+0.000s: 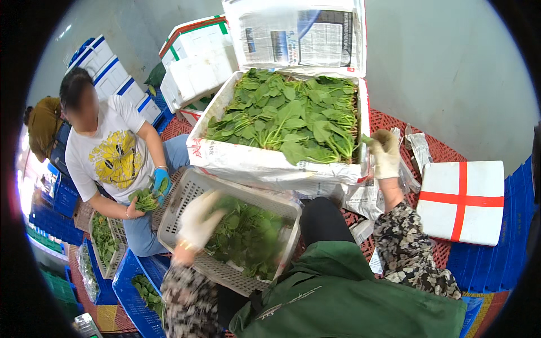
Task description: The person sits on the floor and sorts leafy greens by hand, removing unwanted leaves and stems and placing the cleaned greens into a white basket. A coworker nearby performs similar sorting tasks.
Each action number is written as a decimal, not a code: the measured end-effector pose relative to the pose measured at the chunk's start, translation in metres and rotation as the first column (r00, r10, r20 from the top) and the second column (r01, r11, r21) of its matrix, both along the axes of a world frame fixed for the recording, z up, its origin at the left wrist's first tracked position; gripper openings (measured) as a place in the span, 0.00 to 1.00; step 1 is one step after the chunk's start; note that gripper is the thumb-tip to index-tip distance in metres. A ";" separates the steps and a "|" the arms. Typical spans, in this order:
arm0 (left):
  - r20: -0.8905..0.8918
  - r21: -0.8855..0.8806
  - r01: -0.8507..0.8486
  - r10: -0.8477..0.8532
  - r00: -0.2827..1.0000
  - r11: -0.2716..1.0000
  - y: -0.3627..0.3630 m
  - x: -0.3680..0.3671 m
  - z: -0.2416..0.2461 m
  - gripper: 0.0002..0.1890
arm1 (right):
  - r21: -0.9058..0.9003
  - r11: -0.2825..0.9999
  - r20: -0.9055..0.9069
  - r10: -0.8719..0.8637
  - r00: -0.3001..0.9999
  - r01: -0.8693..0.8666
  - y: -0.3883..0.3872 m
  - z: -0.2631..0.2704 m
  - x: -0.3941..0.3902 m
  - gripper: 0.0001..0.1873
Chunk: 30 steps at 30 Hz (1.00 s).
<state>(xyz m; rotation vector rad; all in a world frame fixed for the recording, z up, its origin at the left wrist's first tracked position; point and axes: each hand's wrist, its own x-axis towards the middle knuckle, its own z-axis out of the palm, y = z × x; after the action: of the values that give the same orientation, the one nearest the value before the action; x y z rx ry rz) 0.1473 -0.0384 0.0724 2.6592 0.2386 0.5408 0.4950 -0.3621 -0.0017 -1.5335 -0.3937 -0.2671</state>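
My left hand [198,222], in a white glove and blurred by motion, is above the left side of a grey perforated plastic crate [236,179]. Its thumb and fingers look apart, close to blurred leaves. Loose leafy greens [243,236] lie in the crate, some smeared by movement. At the right edge of a white foam box [270,162], my right hand [383,156] wears a pale glove and pinches a small green leaf [367,138]. Rows of leafy green bunches [287,112] fill this box, which is lined with printed paper. Its raised lid [296,38] stands behind.
A co-worker [114,148] sits at the left, holding greens [146,199]. Right of me are a foam box with red tape [460,203] and blue crates [513,228]. Crumpled paper [367,198] lies on red slatted flooring [393,118]. A blue crate [127,291] is at lower left.
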 end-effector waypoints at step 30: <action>0.633 -0.768 0.640 0.120 0.765 -0.031 0.062 0.223 0.017 0.18 | 0.021 0.997 -0.165 0.074 0.984 -0.072 0.009 -0.012 -0.009 0.12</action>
<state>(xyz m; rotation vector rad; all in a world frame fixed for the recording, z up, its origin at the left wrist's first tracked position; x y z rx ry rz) 0.3701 0.0233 0.0896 0.9075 -0.1323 0.6026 0.4857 -0.3533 -0.0137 -1.5103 -0.3147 -0.0841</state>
